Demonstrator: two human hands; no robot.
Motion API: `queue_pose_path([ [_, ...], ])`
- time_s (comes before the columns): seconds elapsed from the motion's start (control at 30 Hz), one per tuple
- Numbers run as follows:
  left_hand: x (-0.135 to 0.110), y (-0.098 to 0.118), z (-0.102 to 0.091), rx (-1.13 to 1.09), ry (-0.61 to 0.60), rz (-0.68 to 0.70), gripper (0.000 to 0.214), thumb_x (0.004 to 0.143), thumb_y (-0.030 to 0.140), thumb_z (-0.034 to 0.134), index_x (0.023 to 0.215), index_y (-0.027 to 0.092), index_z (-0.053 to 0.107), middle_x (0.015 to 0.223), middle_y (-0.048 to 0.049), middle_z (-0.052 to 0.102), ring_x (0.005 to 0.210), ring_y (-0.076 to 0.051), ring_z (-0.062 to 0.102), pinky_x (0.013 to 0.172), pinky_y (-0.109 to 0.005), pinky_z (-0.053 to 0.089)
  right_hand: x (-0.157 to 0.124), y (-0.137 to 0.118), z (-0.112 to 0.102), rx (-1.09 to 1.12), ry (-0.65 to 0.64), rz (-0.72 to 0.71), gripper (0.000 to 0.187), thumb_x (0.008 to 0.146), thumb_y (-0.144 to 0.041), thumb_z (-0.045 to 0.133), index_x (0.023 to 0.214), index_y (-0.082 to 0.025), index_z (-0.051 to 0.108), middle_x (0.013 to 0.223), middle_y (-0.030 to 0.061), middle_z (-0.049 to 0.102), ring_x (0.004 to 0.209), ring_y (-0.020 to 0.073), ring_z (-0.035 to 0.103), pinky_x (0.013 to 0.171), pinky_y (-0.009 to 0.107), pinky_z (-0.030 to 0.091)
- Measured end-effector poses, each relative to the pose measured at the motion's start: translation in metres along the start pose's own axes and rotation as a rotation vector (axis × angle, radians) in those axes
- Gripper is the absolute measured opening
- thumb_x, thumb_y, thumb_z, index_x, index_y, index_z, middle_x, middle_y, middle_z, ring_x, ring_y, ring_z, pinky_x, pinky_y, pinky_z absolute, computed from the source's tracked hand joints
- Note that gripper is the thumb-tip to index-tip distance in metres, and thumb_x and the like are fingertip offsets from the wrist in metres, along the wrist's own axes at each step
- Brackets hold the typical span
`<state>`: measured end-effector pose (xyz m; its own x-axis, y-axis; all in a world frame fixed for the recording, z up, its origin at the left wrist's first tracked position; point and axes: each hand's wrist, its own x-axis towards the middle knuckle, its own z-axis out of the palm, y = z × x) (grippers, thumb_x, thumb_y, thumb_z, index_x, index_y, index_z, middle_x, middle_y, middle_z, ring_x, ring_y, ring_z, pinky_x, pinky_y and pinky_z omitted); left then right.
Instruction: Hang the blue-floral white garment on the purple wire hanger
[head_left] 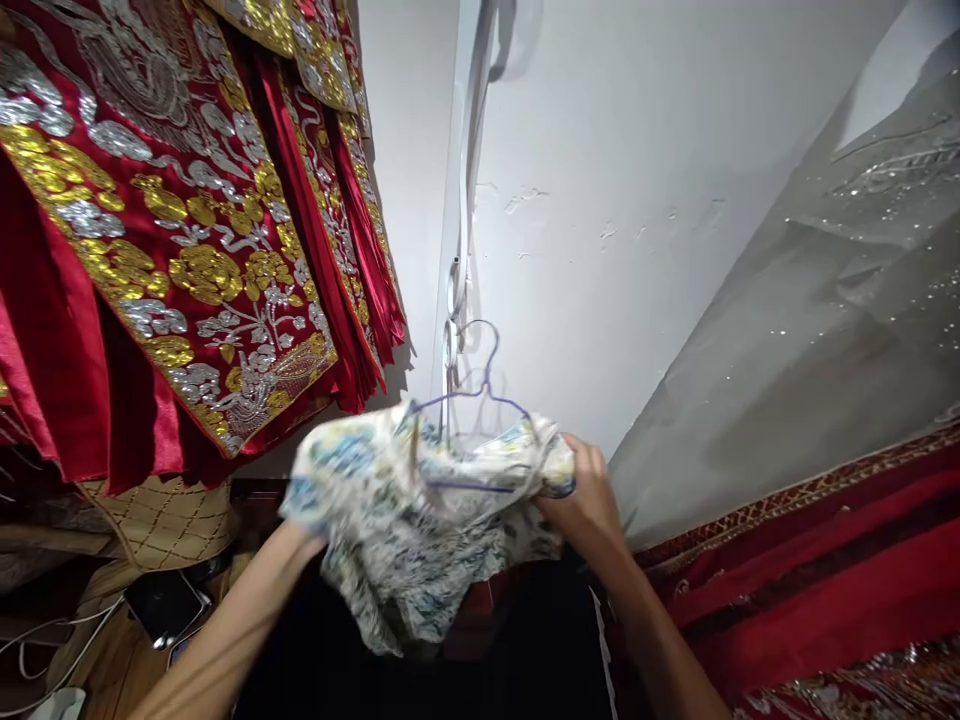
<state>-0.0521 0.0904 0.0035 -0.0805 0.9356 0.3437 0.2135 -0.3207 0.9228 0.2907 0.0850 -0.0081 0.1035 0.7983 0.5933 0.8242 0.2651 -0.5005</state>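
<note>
A white floral top (420, 540) with blue and yellow print hangs on a thin purple clothes hanger (486, 388), whose hook points up toward the wall. My right hand (581, 490) is closed around the top's right shoulder, near that end of the hanger. On the other side my left hand goes in under the sleeve; only the wrist (304, 542) shows, and the fingers are hidden by the cloth. The lower part of the top droops below the hanger and is slightly blurred.
Red garments (217, 260) with gold and silver embroidery hang at the left. A white wall (600, 200) with cables faces me. Grey translucent sheeting (810, 330) covers the right side above red fabric (825, 570). At lower left, a black device (166, 606) lies on a wooden surface.
</note>
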Motion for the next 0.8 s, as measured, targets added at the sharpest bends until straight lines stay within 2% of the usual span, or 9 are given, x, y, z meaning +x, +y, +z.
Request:
queue_pose_path([
  [0.1, -0.02, -0.027, -0.005, -0.275, -0.054, -0.23, 0.056, 0.098, 0.057, 0.036, 0.107, 0.016, 0.073, 0.087, -0.0102, 0.074, 0.1, -0.025, 0.07, 0.087, -0.038, 0.057, 0.019, -0.003, -0.013, -0.093, 0.054, 0.102, 0.076, 0.064, -0.042, 0.072, 0.134, -0.025, 0.047, 0.116, 0.0097, 0.053, 0.114, 0.0351, 0.051, 0.094, 0.045, 0.042],
  [0.17, -0.032, -0.041, 0.005, -0.394, -0.026, -0.378, 0.056, 0.087, 0.064, 0.055, 0.111, 0.016, 0.071, 0.102, -0.0118, 0.075, 0.115, -0.029, 0.065, 0.099, -0.043, 0.052, 0.031, -0.019, -0.013, -0.132, 0.058, 0.095, 0.077, 0.065, -0.043, 0.073, 0.135, -0.026, 0.047, 0.115, 0.0092, 0.053, 0.114, 0.0351, 0.05, 0.095, 0.045, 0.041],
  [0.27, -0.047, -0.062, 0.029, -0.398, 0.11, -0.424, 0.06, 0.071, 0.055, 0.079, 0.115, 0.015, 0.069, 0.121, -0.0121, 0.071, 0.129, -0.033, 0.056, 0.112, -0.045, 0.041, 0.029, -0.047, -0.006, -0.141, 0.048, 0.024, 0.08, 0.064, -0.039, 0.074, 0.137, -0.025, 0.046, 0.117, 0.0106, 0.052, 0.116, 0.0366, 0.048, 0.099, 0.049, 0.038],
  [0.4, -0.071, -0.084, 0.05, -0.492, 0.247, -0.529, 0.059, 0.075, 0.05, 0.079, 0.121, 0.016, 0.065, 0.134, -0.0128, 0.064, 0.134, -0.032, 0.052, 0.115, -0.044, 0.037, -0.024, -0.067, 0.019, 0.011, 0.226, 0.025, 0.082, 0.068, -0.044, 0.075, 0.141, -0.024, 0.045, 0.144, 0.0154, 0.04, 0.137, 0.0416, 0.03, 0.11, 0.057, 0.025],
  [0.43, -0.078, -0.087, 0.054, -0.506, 0.278, -0.586, 0.059, 0.076, 0.05, 0.078, 0.122, 0.017, 0.064, 0.136, -0.0135, 0.062, 0.136, -0.032, 0.05, 0.116, -0.044, 0.037, -0.043, -0.069, 0.029, 0.106, 0.274, 0.076, 0.075, 0.072, -0.046, 0.073, 0.139, -0.023, 0.047, 0.146, 0.0152, 0.04, 0.138, 0.0403, 0.03, 0.111, 0.056, 0.025],
  [0.5, -0.091, -0.087, 0.059, -0.54, 0.29, -0.667, 0.058, 0.076, 0.048, 0.079, 0.122, 0.016, 0.064, 0.137, -0.0145, 0.062, 0.137, -0.032, 0.049, 0.117, -0.043, 0.035, -0.08, -0.071, 0.051, 0.385, 0.282, 0.265, 0.053, 0.083, -0.048, 0.063, 0.127, -0.021, 0.054, 0.131, 0.0141, 0.054, 0.125, 0.034, 0.047, 0.105, 0.05, 0.036],
  [0.6, -0.104, -0.076, 0.065, -0.657, 0.184, -0.7, 0.055, 0.078, 0.044, 0.079, 0.122, 0.015, 0.064, 0.129, -0.0147, 0.067, 0.131, -0.03, 0.056, 0.115, -0.041, 0.038, -0.115, -0.073, 0.088, 0.75, -0.096, 0.593, 0.039, 0.092, -0.056, 0.048, 0.102, -0.021, 0.06, 0.099, 0.0094, 0.064, 0.091, 0.0262, 0.063, 0.081, 0.039, 0.049],
  [0.67, -0.11, -0.062, 0.066, -0.738, 0.12, -0.747, 0.055, 0.079, 0.041, 0.079, 0.126, 0.017, 0.062, 0.126, -0.0136, 0.069, 0.125, -0.028, 0.06, 0.113, -0.039, 0.042, -0.121, -0.077, 0.108, 0.836, -0.318, 0.664, 0.043, 0.091, -0.061, 0.048, 0.092, -0.021, 0.06, 0.086, 0.0058, 0.062, 0.074, 0.022, 0.061, 0.068, 0.034, 0.047],
  [0.8, -0.115, -0.042, 0.061, -0.842, 0.005, -0.841, 0.055, 0.08, 0.036, 0.078, 0.128, 0.017, 0.061, 0.119, -0.0132, 0.072, 0.116, -0.029, 0.067, 0.105, -0.041, 0.05, -0.114, -0.085, 0.119, 0.945, -0.386, 0.563, 0.043, 0.086, -0.062, 0.055, 0.077, -0.02, 0.054, 0.067, -0.0012, 0.05, 0.061, 0.0153, 0.048, 0.058, 0.028, 0.038],
])
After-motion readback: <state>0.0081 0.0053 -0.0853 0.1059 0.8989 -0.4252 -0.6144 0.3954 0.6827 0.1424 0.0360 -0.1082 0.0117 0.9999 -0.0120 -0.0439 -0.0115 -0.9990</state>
